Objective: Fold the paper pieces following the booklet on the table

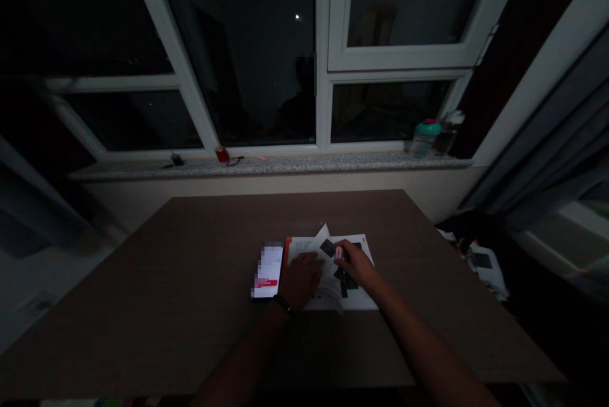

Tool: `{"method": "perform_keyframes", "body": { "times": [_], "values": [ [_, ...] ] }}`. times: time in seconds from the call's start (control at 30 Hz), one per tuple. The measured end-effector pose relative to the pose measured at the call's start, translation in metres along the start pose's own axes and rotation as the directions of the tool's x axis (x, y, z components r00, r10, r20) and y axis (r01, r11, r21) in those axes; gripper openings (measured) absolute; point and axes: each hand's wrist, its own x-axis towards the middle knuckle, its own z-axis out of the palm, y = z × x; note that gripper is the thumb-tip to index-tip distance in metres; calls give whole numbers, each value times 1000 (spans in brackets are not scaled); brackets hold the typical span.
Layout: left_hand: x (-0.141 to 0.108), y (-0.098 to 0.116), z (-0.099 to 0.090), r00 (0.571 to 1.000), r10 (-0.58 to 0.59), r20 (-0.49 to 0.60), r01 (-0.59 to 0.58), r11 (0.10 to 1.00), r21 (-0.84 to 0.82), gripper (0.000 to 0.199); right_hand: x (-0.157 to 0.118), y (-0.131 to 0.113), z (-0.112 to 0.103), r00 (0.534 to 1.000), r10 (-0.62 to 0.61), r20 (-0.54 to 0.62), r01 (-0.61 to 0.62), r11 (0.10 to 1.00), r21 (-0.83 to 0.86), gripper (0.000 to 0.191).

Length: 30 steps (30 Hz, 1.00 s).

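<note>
The right hand (pixel 356 262) — its grip pinched around a small pink object (pixel 339 253) — might crease the curled page (pixel 320 241) should the left hand (pixel 302 280), spread over it, drag sideways.

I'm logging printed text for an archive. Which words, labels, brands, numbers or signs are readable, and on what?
None can be read.
Lit, black-edged rectangular phone: screen text blurred or pixelated.
Open, white paper booklet with red corners: print too small.
Small pink-and-white object in the right hand: marking too small.
</note>
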Motion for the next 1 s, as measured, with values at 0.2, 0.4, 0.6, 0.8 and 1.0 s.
{"method": "perform_keyframes", "body": {
  "times": [0.2,0.4,0.6,0.8,1.0],
  "values": [
    [0,5,-4,999,-21,30,20,1000,16,30,-9,2,-5,994,-65,88,68,997,-34,38],
    [0,6,0,999,-31,22,30,998,56,34,-11,-6,-7,994,-74,80,78,996,-49,34],
    [-2,-3,8,998,-37,53,32,994,100,39,1,-9,-4,998,-63,23,65,995,-81,29],
    [-3,-2,8,998,-28,53,22,994,103,40,-5,-6,-5,994,-94,61,98,993,-62,29],
    [-1,4,1,999,-12,35,9,996,84,36,-14,-8,-9,989,-98,115,106,992,-65,35]
  ]
}}
